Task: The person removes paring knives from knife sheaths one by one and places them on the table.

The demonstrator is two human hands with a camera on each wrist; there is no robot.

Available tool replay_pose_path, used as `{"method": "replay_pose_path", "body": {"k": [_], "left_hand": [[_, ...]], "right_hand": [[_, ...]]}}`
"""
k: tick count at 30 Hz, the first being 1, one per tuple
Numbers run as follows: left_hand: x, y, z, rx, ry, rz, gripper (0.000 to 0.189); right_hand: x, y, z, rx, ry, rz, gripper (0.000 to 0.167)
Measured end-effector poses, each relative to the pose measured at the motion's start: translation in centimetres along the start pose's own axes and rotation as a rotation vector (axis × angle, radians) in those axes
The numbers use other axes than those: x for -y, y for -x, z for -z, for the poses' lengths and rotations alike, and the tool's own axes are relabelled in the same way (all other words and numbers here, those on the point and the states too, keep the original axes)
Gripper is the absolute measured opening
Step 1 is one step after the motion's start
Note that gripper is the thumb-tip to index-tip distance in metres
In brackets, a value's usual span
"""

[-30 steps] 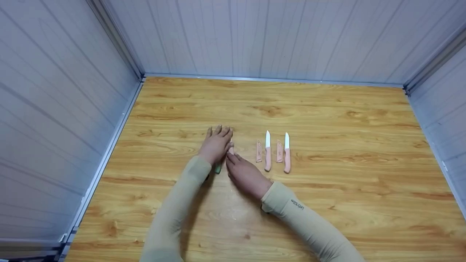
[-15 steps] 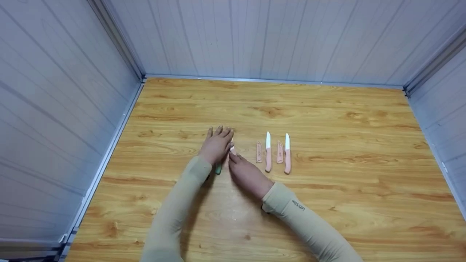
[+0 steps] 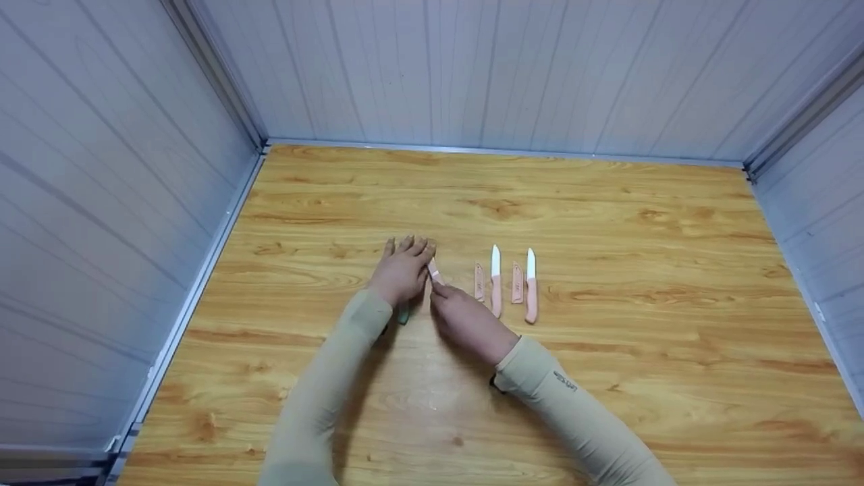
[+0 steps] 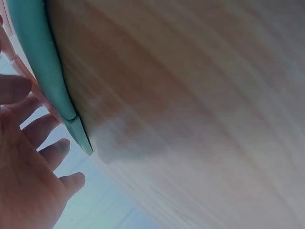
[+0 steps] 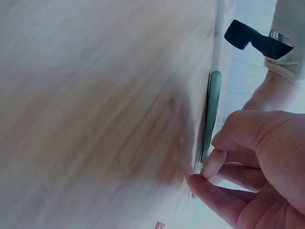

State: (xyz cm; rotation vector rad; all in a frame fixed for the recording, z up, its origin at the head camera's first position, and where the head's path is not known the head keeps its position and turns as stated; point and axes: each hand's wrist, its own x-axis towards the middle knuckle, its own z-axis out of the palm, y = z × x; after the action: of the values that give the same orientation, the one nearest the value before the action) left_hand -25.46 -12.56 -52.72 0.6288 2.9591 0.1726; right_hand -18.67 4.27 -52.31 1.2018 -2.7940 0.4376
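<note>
My left hand is spread low over the table, its thumb and index finger pinching a pink knife sheath. A narrow white band of blade shows between that sheath and the pink handle of a knife. My right hand holds this handle between thumb and fingertips. Under the left hand lies a green knife; in the left wrist view its green handle runs into a green sheath. Most of the green knife is hidden in the head view.
To the right lie two pink-handled knives with bare white blades, one nearer and one farther right. Beside them lie two pink sheaths, one left and one between the knives. Pale panel walls enclose the wooden table.
My right hand has shifted slightly right and toward me with the pink handle, which now tilts, and a white band shows at the sheath's mouth. The left hand has barely moved.
</note>
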Motion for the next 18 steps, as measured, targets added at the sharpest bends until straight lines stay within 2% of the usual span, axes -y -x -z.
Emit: {"method": "replay_pose_path", "body": {"k": [10,18], "left_hand": [[-0.4,0.0,-0.1,-0.012,-0.041,-0.024,0.047],[-1.1,0.2,0.0,-0.061,-0.057,-0.061,0.041]], "right_hand": [[-0.3,0.1,0.4,0.003,0.034,0.007,0.019],[-0.6,0.6,1.1,0.003,0.038,0.036,0.023]]}}
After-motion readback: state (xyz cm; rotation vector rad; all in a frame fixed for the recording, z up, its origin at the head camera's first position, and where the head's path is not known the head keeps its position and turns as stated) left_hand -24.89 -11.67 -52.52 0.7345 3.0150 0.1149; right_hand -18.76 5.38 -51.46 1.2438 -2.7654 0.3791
